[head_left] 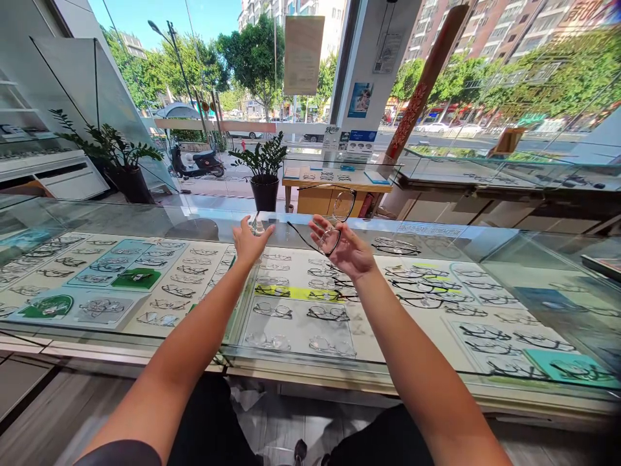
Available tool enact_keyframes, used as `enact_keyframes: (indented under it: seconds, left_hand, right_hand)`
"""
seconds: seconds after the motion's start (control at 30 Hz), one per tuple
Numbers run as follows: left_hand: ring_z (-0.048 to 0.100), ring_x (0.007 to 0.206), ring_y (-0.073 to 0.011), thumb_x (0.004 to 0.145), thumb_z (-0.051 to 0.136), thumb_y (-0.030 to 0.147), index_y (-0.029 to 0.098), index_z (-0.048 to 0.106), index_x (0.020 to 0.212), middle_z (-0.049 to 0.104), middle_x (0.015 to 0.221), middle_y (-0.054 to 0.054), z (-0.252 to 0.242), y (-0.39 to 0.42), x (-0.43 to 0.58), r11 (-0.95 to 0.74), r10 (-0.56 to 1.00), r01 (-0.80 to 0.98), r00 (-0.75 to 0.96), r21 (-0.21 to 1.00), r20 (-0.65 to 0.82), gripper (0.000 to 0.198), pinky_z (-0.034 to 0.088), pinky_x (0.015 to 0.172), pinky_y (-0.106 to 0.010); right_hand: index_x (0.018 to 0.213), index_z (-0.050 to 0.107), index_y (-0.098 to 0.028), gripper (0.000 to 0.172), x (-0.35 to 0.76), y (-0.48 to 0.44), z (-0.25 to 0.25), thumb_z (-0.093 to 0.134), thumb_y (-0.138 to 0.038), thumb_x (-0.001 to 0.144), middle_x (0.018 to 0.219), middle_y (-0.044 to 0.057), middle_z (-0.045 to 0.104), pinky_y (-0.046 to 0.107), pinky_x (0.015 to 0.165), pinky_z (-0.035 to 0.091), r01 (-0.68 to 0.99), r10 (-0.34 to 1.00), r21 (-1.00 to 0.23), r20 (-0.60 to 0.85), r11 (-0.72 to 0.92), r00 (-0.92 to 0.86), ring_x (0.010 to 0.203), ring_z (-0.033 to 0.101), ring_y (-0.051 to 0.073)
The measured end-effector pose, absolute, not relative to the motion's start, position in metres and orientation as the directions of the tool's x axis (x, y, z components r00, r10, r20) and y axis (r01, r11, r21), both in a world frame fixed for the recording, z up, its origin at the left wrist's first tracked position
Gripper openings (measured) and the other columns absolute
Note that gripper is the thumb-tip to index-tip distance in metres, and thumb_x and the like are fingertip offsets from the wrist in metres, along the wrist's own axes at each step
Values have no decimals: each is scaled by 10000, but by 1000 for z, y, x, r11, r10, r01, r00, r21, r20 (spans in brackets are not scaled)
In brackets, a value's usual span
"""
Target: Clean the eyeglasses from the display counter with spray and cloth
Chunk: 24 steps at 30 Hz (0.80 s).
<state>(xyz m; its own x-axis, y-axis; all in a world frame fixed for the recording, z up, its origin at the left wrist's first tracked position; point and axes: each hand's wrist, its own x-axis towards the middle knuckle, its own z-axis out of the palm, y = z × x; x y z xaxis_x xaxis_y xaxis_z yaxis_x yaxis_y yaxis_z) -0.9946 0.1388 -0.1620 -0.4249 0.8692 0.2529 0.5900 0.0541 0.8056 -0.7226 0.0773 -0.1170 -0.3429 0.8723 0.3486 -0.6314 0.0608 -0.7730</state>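
Observation:
My right hand [350, 254] is raised above the glass counter, its fingers closed on a pair of eyeglasses [330, 242]. Thin dark-framed, the eyeglasses are tilted, with one lens in front of my fingers, the other above them, and a temple sticking out to the left. Toward the counter's far edge, my left hand [250, 243] curves about a small white bottle [259, 226], thumb and fingers apart. Part of the bottle is hidden behind the hand, and whether they touch is hard to see.
Beneath the glass top of the display counter [301, 364] lie many eyeglasses in rows, some on green and yellow cards. Past the counter stand potted plants [264, 188], a wooden display table [317, 189] and tall windows onto a street. My legs are close to the counter's near side.

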Motion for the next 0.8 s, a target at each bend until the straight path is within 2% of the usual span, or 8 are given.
enact_keyframes:
  seconds: [0.1,0.2,0.27,0.33,0.47,0.57,0.7,0.8]
  left_hand:
    - [589,1375,-387,898,844,607,282,556,1529,593,1409,-173,-174,149,-998,60,903,632,-365,773,228,766,472,1147,-478]
    - [645,1225,-367,901,813,404,247,668,1136,653,1250,-142,-181,156,-1001,33,917,632,-327,775,227,316,498,1048,-441]
    - [659,1111,-334,861,788,296,236,623,931,660,1132,-114,-183,159,-1004,7,925,596,-309,803,221,189,500,982,-411]
    - [645,1013,-287,824,764,254,231,586,854,646,1016,-76,-182,161,-1004,-27,930,545,-294,838,222,182,494,915,-373]
    - [556,781,-188,796,690,270,229,565,856,563,802,6,-175,161,-1000,-104,949,359,-244,927,201,144,478,765,-312]
    - [512,699,-138,747,670,288,235,525,862,511,765,42,-163,156,-993,-154,966,205,-174,967,190,193,514,711,-286]
    - [504,654,-101,666,769,313,245,516,925,502,786,69,-143,139,-983,-190,982,-42,-25,981,189,368,542,632,-251]
    - [460,594,-79,650,924,383,255,533,991,497,764,85,-131,123,-975,-195,975,-204,70,959,213,534,419,506,-185]
  right_hand:
    - [878,779,-323,285,-724,78,-119,949,-550,844,1436,-3,795,523,1384,385,-614,871,-787,339,55,-357,1490,648,264]
    - [887,786,-323,276,-725,78,-121,947,-544,850,1444,-6,793,516,1385,380,-608,867,-792,336,49,-369,1489,649,261]
    - [894,790,-322,270,-726,77,-120,945,-541,855,1448,-3,792,511,1380,387,-607,864,-793,338,49,-372,1482,653,260]
    - [885,788,-322,274,-726,76,-120,954,-537,846,1436,-2,798,503,1371,402,-607,866,-794,336,48,-371,1464,665,255]
    - [846,771,-321,304,-727,74,-117,991,-523,797,1392,2,816,504,1346,439,-606,885,-794,314,47,-343,1422,691,256]
    - [827,755,-312,329,-727,74,-116,992,-537,788,1397,12,812,517,1330,460,-596,898,-801,303,59,-319,1431,686,269]
    - [868,769,-320,320,-728,74,-116,979,-552,802,1405,9,809,508,1313,484,-602,899,-795,312,70,-307,1432,688,262]
    - [885,780,-330,282,-729,74,-116,968,-532,826,1372,-9,826,488,1304,499,-619,896,-782,325,75,-302,1403,712,242]
